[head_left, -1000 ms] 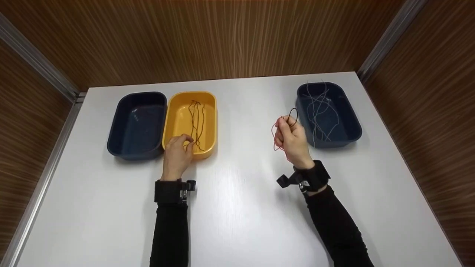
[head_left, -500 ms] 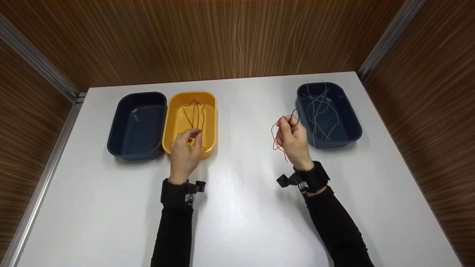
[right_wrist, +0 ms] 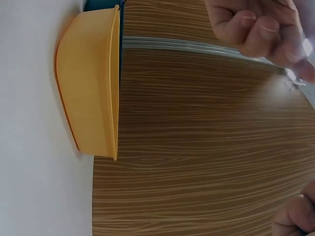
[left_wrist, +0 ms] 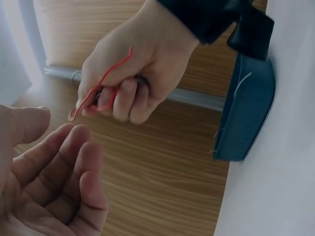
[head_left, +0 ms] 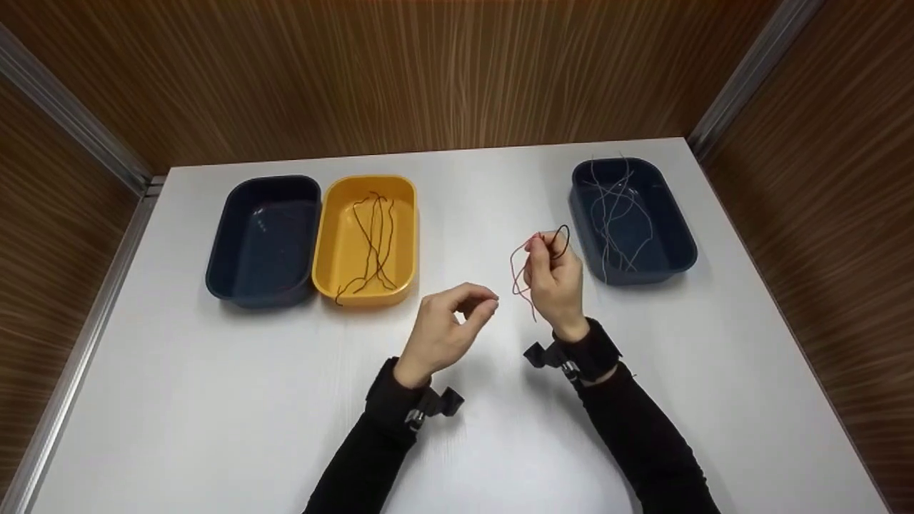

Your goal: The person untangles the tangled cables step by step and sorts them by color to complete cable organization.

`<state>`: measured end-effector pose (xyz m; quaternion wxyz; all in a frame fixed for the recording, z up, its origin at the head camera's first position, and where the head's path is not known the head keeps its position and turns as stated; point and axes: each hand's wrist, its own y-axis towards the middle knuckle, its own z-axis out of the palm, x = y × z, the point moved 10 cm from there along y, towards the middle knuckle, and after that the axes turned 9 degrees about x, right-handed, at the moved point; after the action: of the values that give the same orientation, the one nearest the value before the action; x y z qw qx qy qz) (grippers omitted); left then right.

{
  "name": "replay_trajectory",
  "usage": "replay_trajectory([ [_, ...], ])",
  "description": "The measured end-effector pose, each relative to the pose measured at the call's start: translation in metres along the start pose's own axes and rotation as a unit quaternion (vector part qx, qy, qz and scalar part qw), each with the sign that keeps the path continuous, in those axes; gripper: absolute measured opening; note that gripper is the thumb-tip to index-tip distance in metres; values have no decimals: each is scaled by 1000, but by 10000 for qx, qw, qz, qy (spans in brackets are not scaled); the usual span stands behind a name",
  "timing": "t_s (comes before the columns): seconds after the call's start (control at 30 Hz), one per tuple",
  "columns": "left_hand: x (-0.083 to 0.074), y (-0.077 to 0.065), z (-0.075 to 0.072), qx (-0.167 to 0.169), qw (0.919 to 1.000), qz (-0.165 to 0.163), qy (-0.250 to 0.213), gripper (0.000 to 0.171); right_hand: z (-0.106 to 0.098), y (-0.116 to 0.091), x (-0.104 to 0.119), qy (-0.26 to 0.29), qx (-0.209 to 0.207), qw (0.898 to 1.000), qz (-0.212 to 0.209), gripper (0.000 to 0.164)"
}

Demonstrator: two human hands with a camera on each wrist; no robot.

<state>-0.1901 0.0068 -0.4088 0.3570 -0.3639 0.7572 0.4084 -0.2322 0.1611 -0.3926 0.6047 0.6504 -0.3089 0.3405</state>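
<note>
My right hand (head_left: 559, 285) pinches a thin red wire (head_left: 512, 265), which hangs down in a loose bend. A loop of black wire (head_left: 568, 239) sticks out of the same hand. In the left wrist view the red wire (left_wrist: 114, 66) is doubled at the fingertips. My left hand (head_left: 446, 325) is just left of the right one, over the table, its fingers bent and its thumb apart from them, holding nothing. Several dark wires (head_left: 371, 246) lie in the yellow bin (head_left: 335, 243), one end draped over its front rim.
A dark blue bin (head_left: 264, 243) stands beside the yellow one on the left. Another dark blue bin (head_left: 664, 264) at the right holds several pale wires (head_left: 605, 207), some ends poking past its rim. Wood-grain walls (head_left: 457, 71) border the white table (head_left: 214, 428).
My left hand has left the yellow bin, moving right toward the right hand; the dark wires there have shifted. The right hand has come slightly nearer and left, still holding the wires.
</note>
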Motion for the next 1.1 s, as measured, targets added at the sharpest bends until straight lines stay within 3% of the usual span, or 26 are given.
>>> replay_trajectory([
  [0.2,1,0,22,187,9996,-186,-84,17,16,-6,8,-895,172,9955,-268,15],
  [0.47,10,1,17,4,9984,-495,-270,15,22,-9,11,-1214,286,9911,-471,13],
  [0.6,11,1,4,-153,9983,-532,-174,13,17,-7,11,-1313,302,9894,-540,13],
  [0.83,8,-4,-37,-711,9966,-379,191,10,13,-3,15,-1626,402,9826,-807,12],
  [0.97,2,-8,-57,-1067,9920,-124,664,9,20,-4,19,-1787,648,9768,-991,12],
  [1.1,-7,-12,-68,-1263,9835,216,1279,8,25,-6,19,-1791,834,9742,-1088,12],
])
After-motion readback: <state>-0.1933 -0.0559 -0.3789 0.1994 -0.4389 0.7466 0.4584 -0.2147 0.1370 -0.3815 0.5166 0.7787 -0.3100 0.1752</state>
